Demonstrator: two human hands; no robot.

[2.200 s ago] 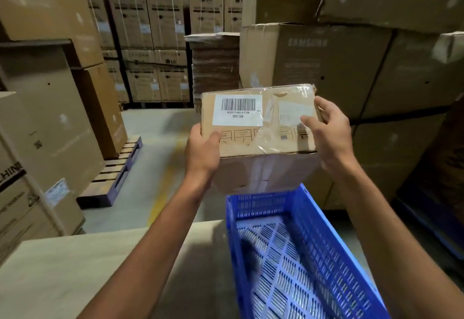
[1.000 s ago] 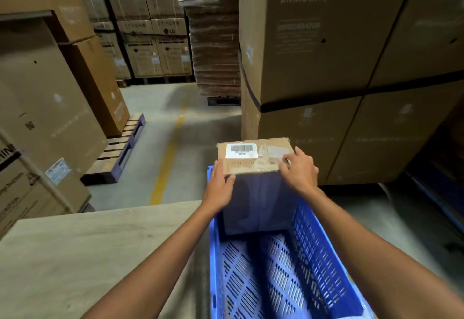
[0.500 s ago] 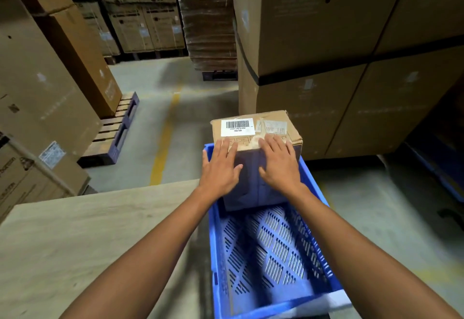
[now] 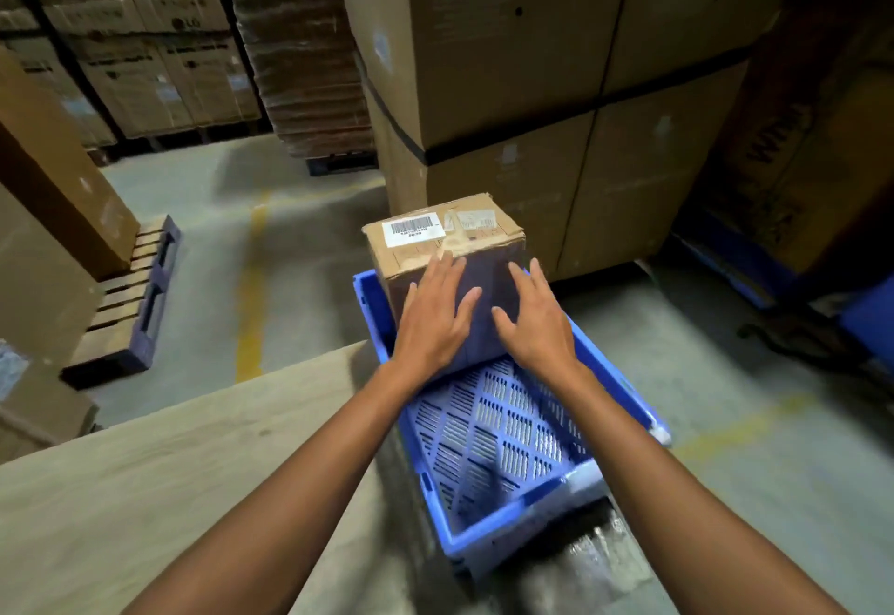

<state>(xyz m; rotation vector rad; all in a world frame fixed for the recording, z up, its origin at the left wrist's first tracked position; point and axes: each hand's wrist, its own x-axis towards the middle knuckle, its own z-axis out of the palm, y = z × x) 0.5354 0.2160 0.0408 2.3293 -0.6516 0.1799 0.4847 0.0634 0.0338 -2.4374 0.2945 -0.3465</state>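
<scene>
A small cardboard box [image 4: 445,232] with a white barcode label stands upright at the far end of a blue perforated plastic crate [image 4: 508,426]. My left hand [image 4: 433,324] lies flat against the box's near face, fingers straight and spread. My right hand [image 4: 532,324] is beside it with fingers extended, over the same face near its right edge; I cannot tell whether it touches. Neither hand curls round the box. The crate's near part holds nothing.
The crate sits at the right edge of a pale wooden table [image 4: 169,484]. Large strapped cartons [image 4: 532,82] tower just behind it. More stacked cartons [image 4: 159,58] and a wooden pallet [image 4: 130,305] stand to the left, across a concrete floor with a yellow line [image 4: 254,285].
The box was lowered from chest height into the crate's far end. Both hands let go of its sides and moved flat onto its near face. The view tilted downward.
</scene>
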